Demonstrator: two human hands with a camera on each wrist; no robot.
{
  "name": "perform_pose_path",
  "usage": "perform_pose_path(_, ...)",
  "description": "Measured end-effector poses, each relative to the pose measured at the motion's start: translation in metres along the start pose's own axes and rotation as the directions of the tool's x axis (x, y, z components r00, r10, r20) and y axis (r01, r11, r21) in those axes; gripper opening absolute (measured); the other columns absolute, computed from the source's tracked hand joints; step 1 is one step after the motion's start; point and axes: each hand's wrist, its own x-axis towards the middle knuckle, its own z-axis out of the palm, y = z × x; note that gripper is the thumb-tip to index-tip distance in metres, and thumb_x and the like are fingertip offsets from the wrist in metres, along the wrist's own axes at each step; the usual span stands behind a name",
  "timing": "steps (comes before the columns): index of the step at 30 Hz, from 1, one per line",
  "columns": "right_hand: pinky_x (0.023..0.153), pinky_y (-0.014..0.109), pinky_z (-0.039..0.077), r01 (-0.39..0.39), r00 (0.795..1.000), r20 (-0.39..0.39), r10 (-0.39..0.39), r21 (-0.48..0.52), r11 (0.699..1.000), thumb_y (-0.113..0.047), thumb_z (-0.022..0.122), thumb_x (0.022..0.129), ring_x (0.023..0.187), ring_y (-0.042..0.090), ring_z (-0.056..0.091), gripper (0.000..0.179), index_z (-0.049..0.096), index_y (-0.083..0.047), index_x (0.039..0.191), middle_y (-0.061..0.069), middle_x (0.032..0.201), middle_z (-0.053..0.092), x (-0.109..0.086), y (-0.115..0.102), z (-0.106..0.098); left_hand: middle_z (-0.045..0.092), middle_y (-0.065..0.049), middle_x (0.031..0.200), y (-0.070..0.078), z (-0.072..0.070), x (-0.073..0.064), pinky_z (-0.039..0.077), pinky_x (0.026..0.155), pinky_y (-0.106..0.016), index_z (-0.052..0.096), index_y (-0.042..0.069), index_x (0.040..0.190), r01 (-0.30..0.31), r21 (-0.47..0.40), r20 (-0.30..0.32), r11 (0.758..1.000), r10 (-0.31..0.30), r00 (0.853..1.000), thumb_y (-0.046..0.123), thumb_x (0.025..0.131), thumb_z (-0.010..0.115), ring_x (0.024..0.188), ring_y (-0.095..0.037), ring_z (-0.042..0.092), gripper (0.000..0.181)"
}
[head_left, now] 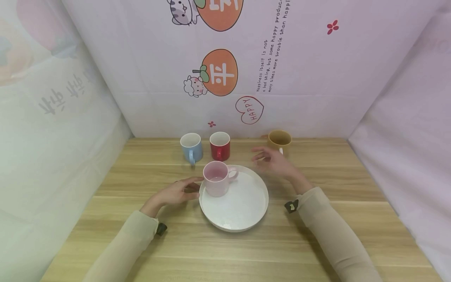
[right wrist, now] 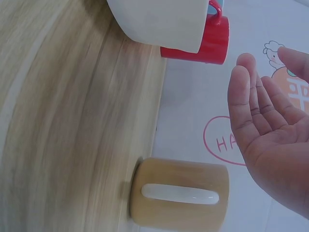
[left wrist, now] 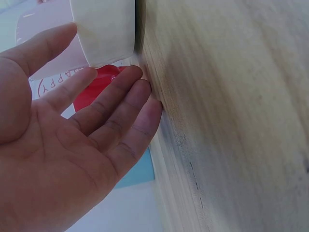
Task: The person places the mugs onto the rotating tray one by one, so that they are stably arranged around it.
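A pink mug point(head_left: 216, 184) stands upright on the left side of a round white tray point(head_left: 243, 203), its handle pointing right. My left hand point(head_left: 177, 191) is at the tray's left edge with relaxed fingers; in the left wrist view its thumb and index fingertip are at the tray's wall point(left wrist: 106, 29). My right hand point(head_left: 273, 161) hovers beyond the tray's right rim, fingers loosely extended and holding nothing. Nearest to it is a tan mug point(right wrist: 178, 212) with a white handle point(right wrist: 181, 194), upright at the back of the table.
Behind the tray stand a light blue mug point(head_left: 192, 148) and a red mug point(head_left: 220, 147), both upright with handles toward me. The wooden table point(head_left: 225, 258) meets a white printed cloth point(head_left: 299, 113) at the back. Cloth also hangs on both sides.
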Motion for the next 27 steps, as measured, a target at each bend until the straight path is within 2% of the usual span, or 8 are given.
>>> perform_pose_path(5, 0.083, 0.051, 0.061, -0.006, 1.000, -0.005, 0.006, 0.022, 1.000, -0.003, 0.062, 0.095, 0.109, 0.047, 0.065, 0.047, 0.050, -0.004, 0.141, 0.034, 0.126, 0.061, -0.001, 0.000, -0.002, 0.062, -0.020, 0.133, -0.001, 0.000, 0.000, 0.049, 0.108, -0.053, 0.040, 0.012, 0.149, 0.003, -0.024, -0.006, 1.000, -0.003, 1.000, 0.023, 0.099, 0.063, 0.124, -0.036, 0.061, 0.056)
perform_pose_path(10, 0.086, 0.059, 0.058, -0.012, 1.000, -0.025, 0.013, 0.044, 0.999, -0.008, 0.064, 0.096, 0.109, 0.049, 0.065, 0.046, 0.051, -0.004, 0.140, 0.032, 0.126, 0.063, -0.003, 0.002, -0.005, 0.064, -0.020, 0.133, -0.002, 0.000, 0.002, 0.049, 0.107, -0.052, 0.038, 0.009, 0.151, -0.008, 0.008, -0.001, 1.000, 0.008, 1.000, 0.023, 0.099, 0.063, 0.123, -0.036, 0.062, 0.059)
perform_pose_path(14, 0.086, 0.058, 0.058, -0.023, 0.999, -0.042, 0.024, 0.033, 0.999, -0.010, 0.065, 0.096, 0.109, 0.047, 0.066, 0.046, 0.051, -0.006, 0.140, 0.030, 0.127, 0.063, -0.004, 0.007, -0.008, 0.065, -0.021, 0.132, -0.002, 0.000, 0.002, 0.050, 0.106, -0.052, 0.038, 0.006, 0.152, -0.020, 0.035, 0.002, 0.999, 0.020, 1.000, 0.024, 0.099, 0.063, 0.122, -0.036, 0.063, 0.061)
perform_pose_path(22, 0.090, 0.056, 0.057, -0.060, 0.997, -0.054, 0.059, -0.012, 0.998, -0.018, 0.064, 0.098, 0.115, 0.044, 0.063, 0.046, 0.050, -0.010, 0.142, 0.025, 0.130, 0.063, -0.009, 0.011, -0.016, 0.064, -0.022, 0.131, -0.001, -0.001, 0.001, 0.049, 0.107, -0.053, 0.040, 0.009, 0.149, -0.008, -0.012, -0.009, 1.000, 0.008, 1.000, 0.022, 0.098, 0.064, 0.123, -0.037, 0.062, 0.058)
perform_pose_path(27, 0.092, 0.056, 0.056, -0.081, 0.996, -0.048, 0.081, -0.009, 0.997, -0.016, 0.062, 0.099, 0.116, 0.047, 0.061, 0.047, 0.048, -0.009, 0.143, 0.025, 0.132, 0.062, -0.012, 0.010, -0.019, 0.063, -0.022, 0.132, -0.001, -0.001, 0.001, 0.049, 0.107, -0.053, 0.039, 0.009, 0.151, -0.005, 0.011, 0.002, 1.000, 0.005, 1.000, 0.023, 0.099, 0.063, 0.124, -0.037, 0.061, 0.060)
